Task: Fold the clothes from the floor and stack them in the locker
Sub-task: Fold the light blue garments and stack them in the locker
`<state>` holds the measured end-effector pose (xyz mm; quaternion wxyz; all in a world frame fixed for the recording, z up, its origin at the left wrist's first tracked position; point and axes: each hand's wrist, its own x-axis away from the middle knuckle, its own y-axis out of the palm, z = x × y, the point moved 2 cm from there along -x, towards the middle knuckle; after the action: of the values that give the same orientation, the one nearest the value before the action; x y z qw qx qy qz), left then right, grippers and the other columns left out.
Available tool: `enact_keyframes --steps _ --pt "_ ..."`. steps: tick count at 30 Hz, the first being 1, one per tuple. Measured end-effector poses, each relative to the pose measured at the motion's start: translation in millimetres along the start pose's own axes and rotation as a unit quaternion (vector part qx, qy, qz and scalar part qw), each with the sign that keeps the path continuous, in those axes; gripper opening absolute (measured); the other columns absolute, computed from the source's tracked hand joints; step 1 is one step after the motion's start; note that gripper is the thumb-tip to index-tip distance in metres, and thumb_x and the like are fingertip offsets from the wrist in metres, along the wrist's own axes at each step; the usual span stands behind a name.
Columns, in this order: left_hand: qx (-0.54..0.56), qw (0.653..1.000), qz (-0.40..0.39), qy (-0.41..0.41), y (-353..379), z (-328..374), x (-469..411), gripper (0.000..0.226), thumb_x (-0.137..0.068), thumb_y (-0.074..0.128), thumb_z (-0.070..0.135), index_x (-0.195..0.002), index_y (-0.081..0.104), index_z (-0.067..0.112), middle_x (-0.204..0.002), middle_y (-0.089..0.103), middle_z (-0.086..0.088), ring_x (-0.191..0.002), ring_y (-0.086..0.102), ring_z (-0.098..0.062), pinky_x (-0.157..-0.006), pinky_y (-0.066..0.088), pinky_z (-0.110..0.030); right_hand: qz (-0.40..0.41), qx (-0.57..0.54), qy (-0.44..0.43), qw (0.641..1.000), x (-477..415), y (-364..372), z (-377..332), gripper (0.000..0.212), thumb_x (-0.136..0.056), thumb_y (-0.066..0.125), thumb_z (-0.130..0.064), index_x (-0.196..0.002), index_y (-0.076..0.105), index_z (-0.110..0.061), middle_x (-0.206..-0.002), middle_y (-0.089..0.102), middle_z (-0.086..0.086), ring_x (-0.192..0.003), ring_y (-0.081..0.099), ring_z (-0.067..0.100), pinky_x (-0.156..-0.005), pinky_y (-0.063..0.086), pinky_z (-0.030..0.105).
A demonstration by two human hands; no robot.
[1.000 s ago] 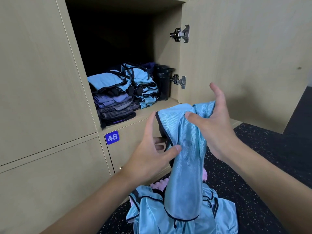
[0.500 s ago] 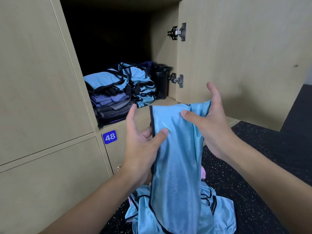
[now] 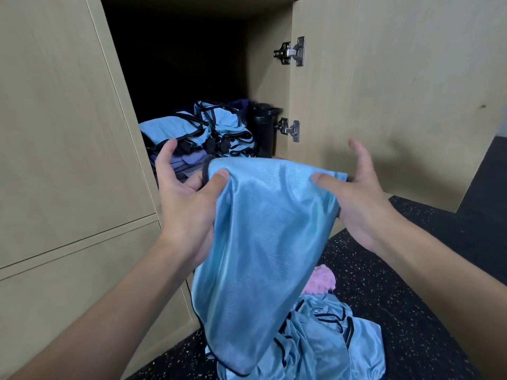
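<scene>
Blue cloth [image 3: 263, 242] half hiding right hand [image 3: 365, 209], locker [image 3: 270, 86] depths dark

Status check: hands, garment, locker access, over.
Left hand, right hand each pinch the blue garment's top edge. It hangs between them before the open locker. Folded stack inside; nothing seen blocking. More blue clothes on floor.

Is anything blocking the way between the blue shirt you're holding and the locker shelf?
Nothing visible does. The door stands open on the right, and the blue shirt, pinched by the left hand and right hand, hangs before the locker. Folded stacks and a black container already sit inside, with room above them.
</scene>
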<state>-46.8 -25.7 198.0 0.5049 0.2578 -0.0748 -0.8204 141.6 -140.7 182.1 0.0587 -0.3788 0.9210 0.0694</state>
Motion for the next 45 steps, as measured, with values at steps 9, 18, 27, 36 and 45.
enact_keyframes --steps 9,18,27,36,45 --pt "0.005 0.999 -0.018 -0.028 -6.8 2.5 -4.0 0.072 -0.094 0.058 -0.009 -0.143 0.028 0.035 -0.099 0.077 -0.001 -0.088 0.072 -0.016 -0.076 0.061 -0.037 -0.07 -0.017 0.041 0.997 4.1 8.0 9.6 0.108 -0.06 0.088 -0.011 -0.137 0.031 -0.06 -0.154 0.037 0.001 -0.132 0.051 0.026 -0.106 0.043 0.057" --pt "-0.041 0.997 -0.026 -0.066 -14.6 3.9 -11.7 0.054 -0.09 0.062 -0.011 -0.131 0.048 0.021 -0.105 0.076 -0.003 -0.086 0.073 -0.018 -0.068 0.06 -0.033 0.007 -0.018 0.028 0.999 3.2 -6.7 -2.8 0.034 -0.086 0.071 -0.002 -0.114 0.067 -0.021 -0.103 0.063 0.019 -0.086 0.063 0.03 -0.073 0.051 0.038" --pt "-0.098 0.985 -0.069 -0.127 -12.6 1.3 -11.7 0.035 -0.088 0.064 -0.011 -0.116 0.067 0.01 -0.104 0.075 -0.013 -0.095 0.074 -0.026 -0.074 0.061 -0.029 -0.051 0.011 0.024 0.998 2.9 -14.2 -11.5 0.041 -0.084 0.069 0.005 -0.119 0.06 -0.012 -0.113 0.07 0.012 -0.101 0.07 0.027 -0.077 0.053 0.033" --pt "-0.478 0.871 -0.079 0.081 -21.6 -4.1 -17.6 0.021 -0.086 0.075 0.011 -0.106 0.075 0.017 -0.066 0.048 0.022 -0.042 0.044 0.0 -0.045 0.032 -0.01 -0.035 0.329 -0.102 0.938 -1.0 -16.7 -7.6 0.002 -0.09 0.07 -0.014 -0.089 0.071 -0.014 -0.069 0.061 0.0 -0.056 0.051 0.006 -0.054 0.04 0.02" --pt "-0.605 0.778 -0.12 0.123 -22.3 -9.4 -20.3 0.015 -0.086 0.075 0.017 -0.081 0.062 0.024 -0.078 0.05 0.007 -0.071 0.049 -0.01 -0.056 0.033 -0.012 -0.032 0.42 -0.16 0.893 0.7 -14.4 -8.8 0.011 -0.096 0.061 -0.017 -0.086 0.064 -0.012 -0.086 0.057 0.002 -0.07 0.048 0.011 -0.061 0.036 0.024"
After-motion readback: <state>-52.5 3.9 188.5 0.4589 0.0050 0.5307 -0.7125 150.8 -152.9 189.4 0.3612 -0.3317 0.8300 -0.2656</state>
